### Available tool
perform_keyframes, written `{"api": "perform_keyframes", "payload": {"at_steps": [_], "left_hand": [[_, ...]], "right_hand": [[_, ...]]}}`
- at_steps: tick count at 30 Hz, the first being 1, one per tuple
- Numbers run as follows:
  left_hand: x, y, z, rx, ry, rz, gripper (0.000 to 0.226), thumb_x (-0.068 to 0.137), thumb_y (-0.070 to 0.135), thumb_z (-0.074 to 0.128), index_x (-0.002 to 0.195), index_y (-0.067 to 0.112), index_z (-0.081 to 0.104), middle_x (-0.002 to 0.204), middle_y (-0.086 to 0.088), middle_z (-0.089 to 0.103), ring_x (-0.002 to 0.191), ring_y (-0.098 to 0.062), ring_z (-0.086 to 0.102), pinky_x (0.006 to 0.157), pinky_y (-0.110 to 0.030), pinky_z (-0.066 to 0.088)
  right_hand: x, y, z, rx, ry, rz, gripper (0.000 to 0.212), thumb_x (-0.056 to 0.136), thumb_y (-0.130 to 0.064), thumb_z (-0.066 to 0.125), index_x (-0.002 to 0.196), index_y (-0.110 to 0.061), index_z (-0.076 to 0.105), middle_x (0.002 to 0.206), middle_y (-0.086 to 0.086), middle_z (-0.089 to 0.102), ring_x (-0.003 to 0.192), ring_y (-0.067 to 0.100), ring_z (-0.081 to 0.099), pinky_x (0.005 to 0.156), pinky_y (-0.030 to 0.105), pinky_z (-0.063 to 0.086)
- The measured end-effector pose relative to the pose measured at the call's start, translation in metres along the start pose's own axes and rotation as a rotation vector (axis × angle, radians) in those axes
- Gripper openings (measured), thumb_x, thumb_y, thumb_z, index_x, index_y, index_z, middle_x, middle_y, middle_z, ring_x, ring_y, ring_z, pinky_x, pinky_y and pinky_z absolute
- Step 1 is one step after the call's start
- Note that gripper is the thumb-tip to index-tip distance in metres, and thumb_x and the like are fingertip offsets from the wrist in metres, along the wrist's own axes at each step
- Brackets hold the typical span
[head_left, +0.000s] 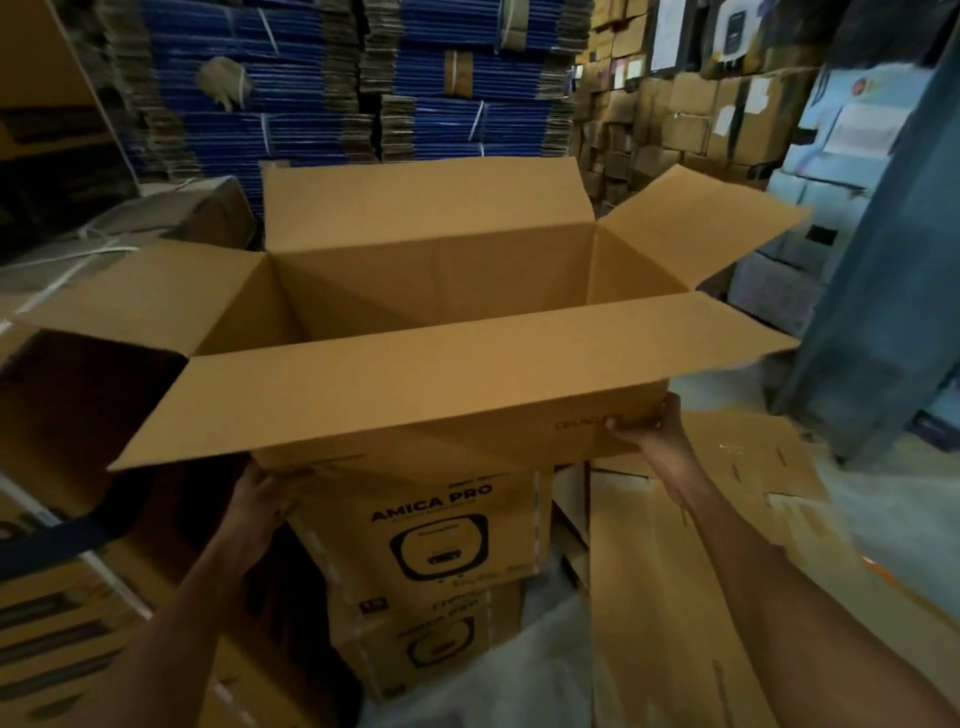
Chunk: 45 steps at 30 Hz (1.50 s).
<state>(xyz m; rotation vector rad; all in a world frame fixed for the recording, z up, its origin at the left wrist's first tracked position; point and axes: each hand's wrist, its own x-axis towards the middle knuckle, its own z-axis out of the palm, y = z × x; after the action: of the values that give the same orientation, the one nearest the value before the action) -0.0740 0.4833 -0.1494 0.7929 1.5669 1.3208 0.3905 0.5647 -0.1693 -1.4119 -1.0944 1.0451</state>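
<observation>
A large brown cardboard box (441, 280) is held up in front of me, its four top flaps spread outward and its inside empty. My left hand (260, 493) grips its near lower left corner from beneath the front flap. My right hand (649, 423) grips the near lower right corner, thumb on the front face. The fingers of both hands are partly hidden behind the box.
Below the box stand printed "AMICA PRO" cartons (441, 525). Flattened cardboard sheets (701, 545) lie on the floor at right. Bundles of blue flat cartons (311, 78) are stacked behind, brown boxes (675, 119) at back right, and a blue cloth (893, 260) hangs at right.
</observation>
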Motion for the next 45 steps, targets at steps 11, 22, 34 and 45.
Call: {"api": "perform_keyframes", "payload": {"at_steps": [11,22,34,45], "left_hand": [[-0.017,0.086,-0.011,0.106,0.026,0.263,0.111,0.052,0.042,0.095,0.141,0.022,0.031,0.131,0.003,0.055,0.119,-0.02,0.056,0.103,-0.048,0.048],[-0.005,0.134,-0.006,0.057,-0.019,0.276,0.085,0.069,0.044,0.084,0.136,0.021,0.037,0.123,0.002,0.054,0.109,-0.019,0.056,0.08,-0.038,0.047],[-0.003,0.069,0.01,0.031,-0.031,0.267,0.088,0.081,0.065,0.073,0.153,0.039,0.029,0.141,0.009,0.054,0.125,-0.015,0.056,0.102,-0.048,0.048],[-0.015,0.114,0.016,0.371,0.253,0.299,0.11,0.06,0.085,0.071,0.147,0.022,0.049,0.139,-0.003,0.06,0.124,-0.03,0.058,0.104,-0.048,0.048]], "right_hand": [[0.032,-0.085,-0.018,-0.057,-0.009,-0.208,0.078,0.073,-0.027,0.089,0.136,-0.039,0.043,0.127,-0.01,0.056,0.12,0.018,0.053,0.1,0.044,0.044],[0.052,-0.158,-0.038,-0.217,-0.06,-0.206,0.07,0.083,-0.049,0.075,0.145,-0.033,0.049,0.128,-0.005,0.052,0.118,0.022,0.049,0.094,0.042,0.036],[0.035,-0.069,-0.006,0.129,-0.048,0.008,0.107,0.049,-0.079,0.081,0.14,-0.033,0.049,0.124,-0.016,0.061,0.118,0.014,0.054,0.106,0.044,0.039],[0.041,-0.123,0.005,-0.161,0.145,-0.19,0.112,0.059,-0.093,0.06,0.15,-0.029,0.043,0.149,0.001,0.052,0.133,0.028,0.051,0.11,0.051,0.042]]}}
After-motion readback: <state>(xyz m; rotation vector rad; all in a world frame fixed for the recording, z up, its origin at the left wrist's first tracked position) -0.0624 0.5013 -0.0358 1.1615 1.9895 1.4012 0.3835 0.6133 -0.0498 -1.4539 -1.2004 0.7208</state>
